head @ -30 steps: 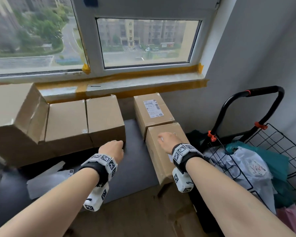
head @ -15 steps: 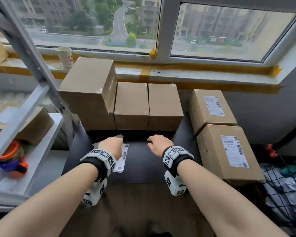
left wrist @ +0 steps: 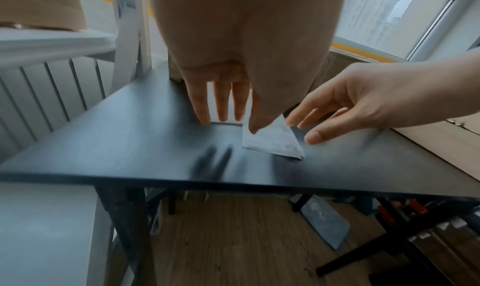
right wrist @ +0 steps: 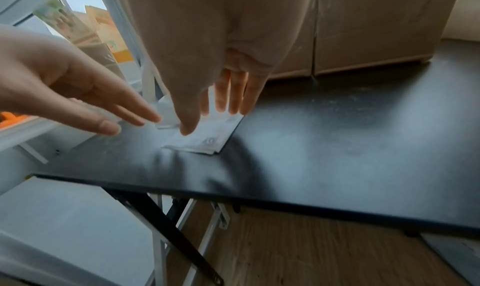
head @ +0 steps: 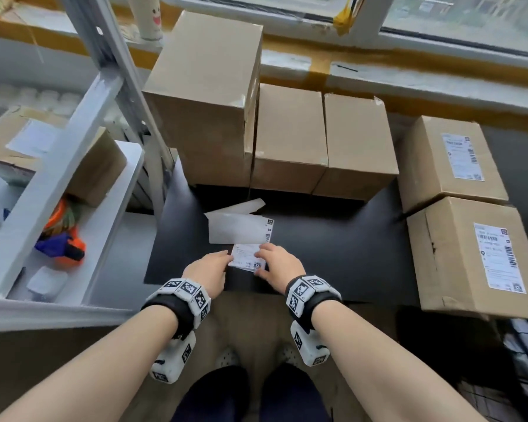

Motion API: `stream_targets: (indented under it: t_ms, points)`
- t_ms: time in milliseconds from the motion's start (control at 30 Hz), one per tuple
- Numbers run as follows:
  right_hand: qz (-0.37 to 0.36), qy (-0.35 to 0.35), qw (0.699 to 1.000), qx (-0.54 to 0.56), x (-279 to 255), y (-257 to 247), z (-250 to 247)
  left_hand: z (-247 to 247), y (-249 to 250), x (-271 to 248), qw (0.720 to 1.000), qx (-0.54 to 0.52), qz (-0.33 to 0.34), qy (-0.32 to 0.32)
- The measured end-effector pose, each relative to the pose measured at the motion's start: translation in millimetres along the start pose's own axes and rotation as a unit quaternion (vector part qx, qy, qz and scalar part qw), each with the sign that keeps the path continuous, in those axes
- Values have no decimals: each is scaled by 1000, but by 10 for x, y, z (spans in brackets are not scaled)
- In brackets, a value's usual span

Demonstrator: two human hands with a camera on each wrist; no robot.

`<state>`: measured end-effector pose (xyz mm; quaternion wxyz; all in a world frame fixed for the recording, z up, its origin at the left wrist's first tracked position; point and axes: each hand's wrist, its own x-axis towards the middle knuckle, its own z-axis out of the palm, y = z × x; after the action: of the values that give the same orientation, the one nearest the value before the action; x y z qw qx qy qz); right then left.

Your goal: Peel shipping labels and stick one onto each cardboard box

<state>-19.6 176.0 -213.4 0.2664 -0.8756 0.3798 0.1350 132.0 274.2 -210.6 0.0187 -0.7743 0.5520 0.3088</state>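
A small stack of white shipping labels [head: 247,259] lies on the black table [head: 348,254], with loose white backing paper [head: 237,228] just beyond it. My left hand [head: 214,266] touches the stack's left edge with straight fingers [left wrist: 223,105]. My right hand [head: 272,260] rests on its right side, fingers [right wrist: 233,101] straight and thumb on the paper [right wrist: 205,139]. Neither hand pinches a label. Three bare cardboard boxes stand at the back: a tall one [head: 208,95] and two lower ones [head: 288,135] [head: 358,144]. Two labelled boxes [head: 445,159] [head: 470,251] sit at the right.
A white shelf rack [head: 73,166] stands close on the left, holding a cardboard box [head: 95,172] and an orange-and-blue tape dispenser [head: 64,242]. A paper cup [head: 150,16] is on the window sill. A wire cart [head: 525,345] is at the lower right.
The head view swung left and down from the labelled boxes to the table. My right hand left the near labelled box, and both hands came together onto the label stack.
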Motion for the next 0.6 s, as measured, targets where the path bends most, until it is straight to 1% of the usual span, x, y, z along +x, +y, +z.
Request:
stream_targets:
  t_ms: [167,267,367,400,467,533,600]
  points:
    - [-34,45,998,-9,83,9,252,202,-74,129,1000,1,21,6]
    - [-58,74,995,-11,125,14,379,290,-98,177,999,9,30,44]
    - [-75,131,989,1,164,18,503,380,-139,250,996,17,29,82]
    - [-74,142,987,4,171,19,530,401,-145,276,994,24,41,102]
    - [-81,151,985,1,166,20,564,430,-146,321,987,38,80,137]
    - [-90,146,985,2,131,24,575,445,-149,340,985,87,82,123]
    - [-89,139,986,-4,89,19,561,463,-140,353,983,107,90,120]
